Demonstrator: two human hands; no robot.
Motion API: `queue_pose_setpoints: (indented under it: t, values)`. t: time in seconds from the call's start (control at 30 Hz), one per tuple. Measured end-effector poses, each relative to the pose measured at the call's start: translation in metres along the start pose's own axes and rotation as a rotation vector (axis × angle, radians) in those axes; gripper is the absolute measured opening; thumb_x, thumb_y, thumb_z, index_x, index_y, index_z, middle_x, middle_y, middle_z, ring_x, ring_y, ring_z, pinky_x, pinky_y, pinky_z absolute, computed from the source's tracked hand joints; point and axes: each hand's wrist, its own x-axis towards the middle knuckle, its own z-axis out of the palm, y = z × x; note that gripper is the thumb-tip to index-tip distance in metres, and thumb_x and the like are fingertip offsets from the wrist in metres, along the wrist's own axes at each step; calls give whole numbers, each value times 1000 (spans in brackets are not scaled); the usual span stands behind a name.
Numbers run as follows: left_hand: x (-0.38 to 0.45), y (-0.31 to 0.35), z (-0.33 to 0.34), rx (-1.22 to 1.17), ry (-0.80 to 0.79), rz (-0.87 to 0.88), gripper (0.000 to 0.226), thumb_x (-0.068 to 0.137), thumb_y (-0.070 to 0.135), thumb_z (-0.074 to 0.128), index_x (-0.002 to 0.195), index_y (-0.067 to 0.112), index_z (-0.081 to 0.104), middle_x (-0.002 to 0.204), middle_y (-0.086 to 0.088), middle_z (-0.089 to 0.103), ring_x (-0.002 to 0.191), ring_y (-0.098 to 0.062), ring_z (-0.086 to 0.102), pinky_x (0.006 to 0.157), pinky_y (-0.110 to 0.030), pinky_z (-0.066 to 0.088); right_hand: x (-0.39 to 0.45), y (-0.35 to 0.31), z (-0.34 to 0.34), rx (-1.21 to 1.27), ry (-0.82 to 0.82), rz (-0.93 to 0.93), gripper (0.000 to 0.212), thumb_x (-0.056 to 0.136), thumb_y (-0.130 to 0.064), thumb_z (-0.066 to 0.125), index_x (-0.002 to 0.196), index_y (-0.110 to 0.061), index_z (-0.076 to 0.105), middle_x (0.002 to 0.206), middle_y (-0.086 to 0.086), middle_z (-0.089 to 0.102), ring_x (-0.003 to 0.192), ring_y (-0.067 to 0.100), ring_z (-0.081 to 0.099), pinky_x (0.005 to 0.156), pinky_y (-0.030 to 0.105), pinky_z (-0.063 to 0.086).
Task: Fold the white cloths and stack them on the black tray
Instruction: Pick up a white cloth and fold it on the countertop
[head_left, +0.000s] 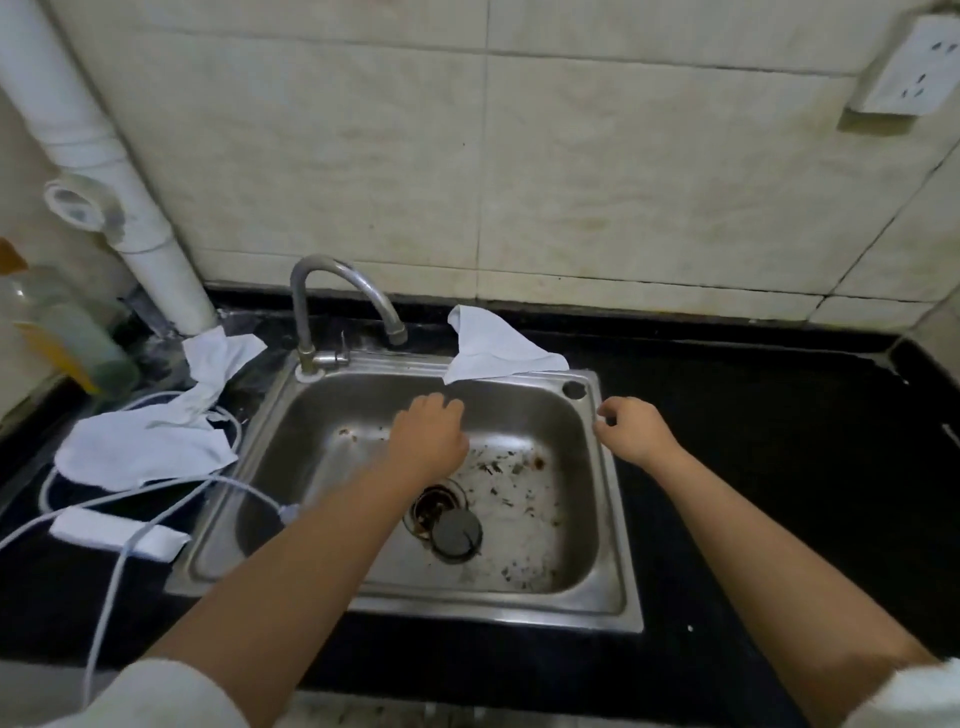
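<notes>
A crumpled white cloth (496, 343) lies across the back rim of the steel sink (621, 525), just right of the tap. My left hand (428, 439) hovers over the basin just below that cloth, fingers loosely curled, holding nothing. My right hand (631, 431) hangs over the sink's right rim, fingers curled and apart, empty. A second white cloth (150, 447) sprawls unfolded on the black counter at the left. Behind it lies another crumpled white cloth (221, 353) by the pipe. A narrow folded white cloth (119, 532) rests at the near left. No tray is distinguishable from the black counter.
The curved tap (332, 296) rises at the sink's back left. White cables (119, 561) loop over the left counter and the folded cloth. Bottles (62, 332) and a white pipe (135, 208) stand at the far left. The basin holds a drain stopper (457, 530) and debris.
</notes>
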Motion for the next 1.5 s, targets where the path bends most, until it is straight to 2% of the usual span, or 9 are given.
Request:
queue_pose_setpoints:
  t: [0.47,0.67,0.8,0.87,0.93,1.0,1.2,1.3,1.5]
  values:
    - [118,5,45,-161,-55,-138,43,97,26,41,137,10,38,139,-10,43,129,-26,38,101,-37,38,210,4,59,-158,45,34,45,93,-21,47,134,-4,38,135,23,44,124,38,40,98,45,40]
    - [134,0,56,-202,-50,-199,50,97,27,41,143,13,29,143,-8,39,132,-24,36,103,-34,37,224,4,60,-66,142,-140,25,91,-8,44,99,3,66,106,25,61,106,37,52,85,39,44]
    - [143,16,47,-240,51,-167,67,94,36,49,148,15,16,152,-9,26,138,-26,27,108,-37,33,181,-7,29,151,-32,-373,21,92,-10,48,101,-1,64,94,7,58,88,19,53,75,23,40]
    - [149,27,41,-247,110,-136,66,91,37,53,146,15,23,150,-10,29,137,-28,30,108,-39,33,150,-8,5,156,-104,-485,18,91,-9,51,98,-3,66,88,2,59,83,13,53,64,11,35]
    - [150,40,34,-258,246,1,42,86,21,58,126,9,54,130,-15,55,119,-35,52,96,-44,45,118,-1,-20,164,-116,-533,16,89,-8,54,94,-1,67,86,10,65,78,17,56,62,10,36]
    - [144,54,31,-313,325,152,24,73,5,59,93,2,71,94,-17,72,85,-37,67,76,-43,54,88,15,-44,180,-86,-488,15,88,-8,55,94,-3,68,82,7,65,76,20,58,62,6,38]
    - [112,126,16,-438,122,620,47,81,31,35,97,5,70,95,-16,72,88,-29,66,75,-30,44,-14,108,-102,218,189,-152,17,88,-2,55,79,-14,63,69,-17,52,65,-4,53,61,4,37]
    - [99,194,8,-452,15,829,56,83,41,27,92,7,70,92,-12,71,87,-27,64,72,-31,41,-85,164,-124,176,367,67,16,89,-3,52,80,-11,62,68,-6,54,64,3,50,58,5,35]
    - [30,376,2,-368,-29,1121,28,98,17,41,102,6,66,103,-13,67,98,-29,60,80,-38,47,-230,270,-173,34,689,538,22,89,-1,46,100,3,65,100,21,66,84,25,53,67,22,30]
